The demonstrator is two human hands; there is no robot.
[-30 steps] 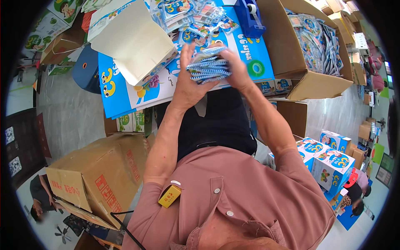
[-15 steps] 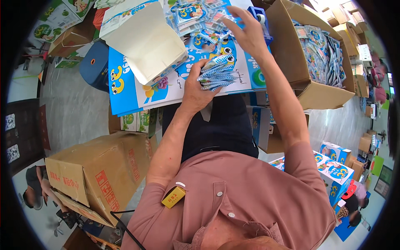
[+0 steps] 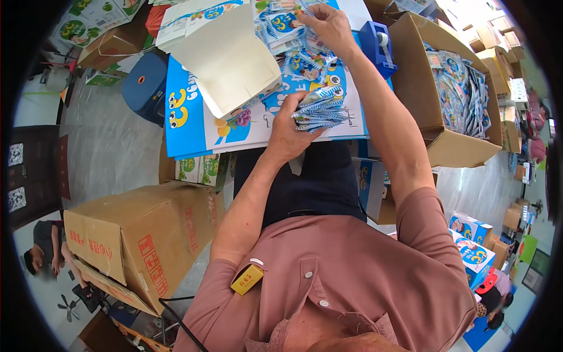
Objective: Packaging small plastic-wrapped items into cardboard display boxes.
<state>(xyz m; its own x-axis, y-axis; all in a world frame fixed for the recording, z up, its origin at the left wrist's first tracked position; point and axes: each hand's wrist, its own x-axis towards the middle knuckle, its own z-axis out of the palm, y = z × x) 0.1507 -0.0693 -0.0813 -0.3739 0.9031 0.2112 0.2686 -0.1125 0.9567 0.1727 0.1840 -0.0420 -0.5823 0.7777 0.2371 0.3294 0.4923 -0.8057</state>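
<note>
My left hand (image 3: 288, 130) is closed round a fanned stack of small blue-and-white sachets (image 3: 321, 110), held just above the near edge of the printed table surface. Farther off, my right hand (image 3: 331, 29) reaches over a loose pile of the same sachets (image 3: 280, 29). Its thumb and fingertips are pinched together on a sachet at the pile's right side; the fingers partly cover it. Left of the pile, an open white carton (image 3: 234, 64) lies tilted, its pale inside facing up.
A blue tape dispenser (image 3: 375, 50) stands right of the pile. Beyond it is an open brown carton (image 3: 425, 100) full of sachets. A blue stool (image 3: 143, 88) stands at the left, and a large brown box (image 3: 135, 223) sits by my left arm. Other people are in the background.
My right hand has moved a little left and its fingers have come together on the pile. My left hand still holds the stack. The whole view has shifted slightly.
</note>
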